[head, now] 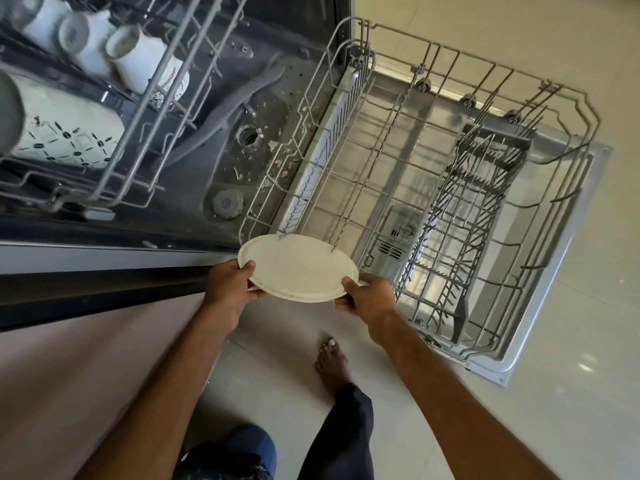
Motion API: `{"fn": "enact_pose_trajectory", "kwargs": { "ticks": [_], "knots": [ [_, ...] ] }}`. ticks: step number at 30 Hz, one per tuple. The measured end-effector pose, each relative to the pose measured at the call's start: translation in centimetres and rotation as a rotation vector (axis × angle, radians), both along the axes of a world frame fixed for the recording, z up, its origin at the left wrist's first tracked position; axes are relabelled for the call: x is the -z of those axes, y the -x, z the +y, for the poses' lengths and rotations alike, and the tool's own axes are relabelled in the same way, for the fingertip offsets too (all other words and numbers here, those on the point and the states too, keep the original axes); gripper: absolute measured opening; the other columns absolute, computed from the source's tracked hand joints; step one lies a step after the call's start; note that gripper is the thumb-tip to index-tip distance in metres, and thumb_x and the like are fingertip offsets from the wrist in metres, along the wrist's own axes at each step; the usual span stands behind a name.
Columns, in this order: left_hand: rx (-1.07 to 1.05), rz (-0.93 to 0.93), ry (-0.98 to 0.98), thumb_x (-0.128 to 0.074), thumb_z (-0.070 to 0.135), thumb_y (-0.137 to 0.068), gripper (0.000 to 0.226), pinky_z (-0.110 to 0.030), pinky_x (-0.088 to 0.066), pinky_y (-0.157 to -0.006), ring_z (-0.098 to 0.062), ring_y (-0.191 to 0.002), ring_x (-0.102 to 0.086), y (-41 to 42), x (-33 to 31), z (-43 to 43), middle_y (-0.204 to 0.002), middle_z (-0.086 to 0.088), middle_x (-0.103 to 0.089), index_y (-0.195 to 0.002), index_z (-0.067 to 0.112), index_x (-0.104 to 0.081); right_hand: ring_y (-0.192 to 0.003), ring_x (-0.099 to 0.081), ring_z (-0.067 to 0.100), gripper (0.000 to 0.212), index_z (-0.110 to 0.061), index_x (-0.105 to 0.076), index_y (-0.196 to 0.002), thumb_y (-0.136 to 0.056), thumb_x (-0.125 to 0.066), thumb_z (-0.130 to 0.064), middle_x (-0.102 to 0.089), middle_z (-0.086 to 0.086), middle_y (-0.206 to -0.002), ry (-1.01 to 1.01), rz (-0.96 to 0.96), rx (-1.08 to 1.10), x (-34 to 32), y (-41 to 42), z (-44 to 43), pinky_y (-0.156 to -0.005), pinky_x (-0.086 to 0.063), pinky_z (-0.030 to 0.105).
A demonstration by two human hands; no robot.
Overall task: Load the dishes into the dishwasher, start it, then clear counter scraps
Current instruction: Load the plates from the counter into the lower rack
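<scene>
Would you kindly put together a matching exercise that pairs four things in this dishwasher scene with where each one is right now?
Column one:
1. white plate
2. mugs
3. cutlery basket
4. lower rack

Column two:
A. lying on their sides in the upper rack
B. pulled out over the open door
C. gripped at its rim by the left hand and the right hand
D. standing inside the lower rack

Pairs: 1-C, 2-A, 3-D, 4-B
</scene>
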State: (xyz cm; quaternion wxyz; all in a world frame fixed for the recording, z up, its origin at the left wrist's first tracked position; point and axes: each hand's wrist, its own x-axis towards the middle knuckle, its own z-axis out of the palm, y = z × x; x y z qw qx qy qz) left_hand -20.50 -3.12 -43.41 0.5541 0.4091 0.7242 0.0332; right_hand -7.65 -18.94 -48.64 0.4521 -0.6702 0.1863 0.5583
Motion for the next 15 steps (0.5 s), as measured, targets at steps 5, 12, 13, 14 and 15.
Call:
{"fn": "enact_pose_trajectory", "kwargs": {
  "ticks": [5, 12, 13, 14, 15],
  "knots": [
    [0.049, 0.022, -0.01, -0.05, 0.018, -0.103, 0.026, -0.035, -0.059, -0.058, -0.033, -0.104, -0.063, 0.6, 0.3, -0.4, -0.114, -0.015, -0.062, -0.125, 0.005, -0.058, -0.051, -0.064, 0.016, 0.045, -0.001, -0.045, -0.141, -0.1, -0.058, -0.013, -0.068, 0.01, -0.072, -0.007, -0.022, -0.041, 0.1, 0.0, -0.3, -0.051, -0.058, 0.027],
    [0.156, 0.096, -0.115, -0.05, 0.026, -0.104, 0.037, -0.032, -0.06, -0.055, -0.028, -0.097, -0.067, 1.3, -1.4, -1.5, -0.121, -0.013, -0.062, -0.134, 0.005, -0.05, -0.056, -0.062, 0.02, 0.044, -0.001, -0.042, -0.141, -0.103, -0.051, -0.021, -0.066, 0.015, -0.077, 0.028, -0.048, -0.09, -1.2, -0.5, -1.4, -0.053, -0.056, 0.031],
    [0.177, 0.13, -0.152, -0.052, 0.026, -0.102, 0.043, -0.034, -0.06, -0.057, -0.029, -0.099, -0.067, 1.4, -1.9, -1.7, -0.126, -0.014, -0.062, -0.139, 0.004, -0.046, -0.057, -0.062, 0.02, 0.048, -0.002, -0.038, -0.145, -0.103, -0.051, -0.022, -0.067, 0.016, -0.079, 0.041, -0.06, -0.098, -1.8, -0.7, -1.6, -0.05, -0.055, 0.029],
    [0.2, 0.17, -0.191, -0.055, 0.026, -0.101, 0.05, -0.036, -0.059, -0.061, -0.031, -0.103, -0.066, 1.5, -2.5, -2.0, -0.131, -0.015, -0.06, -0.144, 0.004, -0.041, -0.057, -0.062, 0.02, 0.05, -0.003, -0.036, -0.147, -0.103, -0.051, -0.022, -0.067, 0.017, -0.081, 0.053, -0.07, -0.112, -2.5, -1.0, -1.8, -0.047, -0.053, 0.026],
    [0.217, 0.199, -0.231, -0.056, 0.025, -0.1, 0.056, -0.039, -0.059, -0.065, -0.033, -0.108, -0.065, 1.5, -3.1, -2.2, -0.134, -0.015, -0.059, -0.149, 0.006, -0.037, -0.057, -0.061, 0.02, 0.049, -0.004, -0.037, -0.147, -0.103, -0.051, -0.022, -0.067, 0.018, -0.083, 0.06, -0.077, -0.125, -3.2, -1.2, -1.9, -0.045, -0.051, 0.025]
  ]
}}
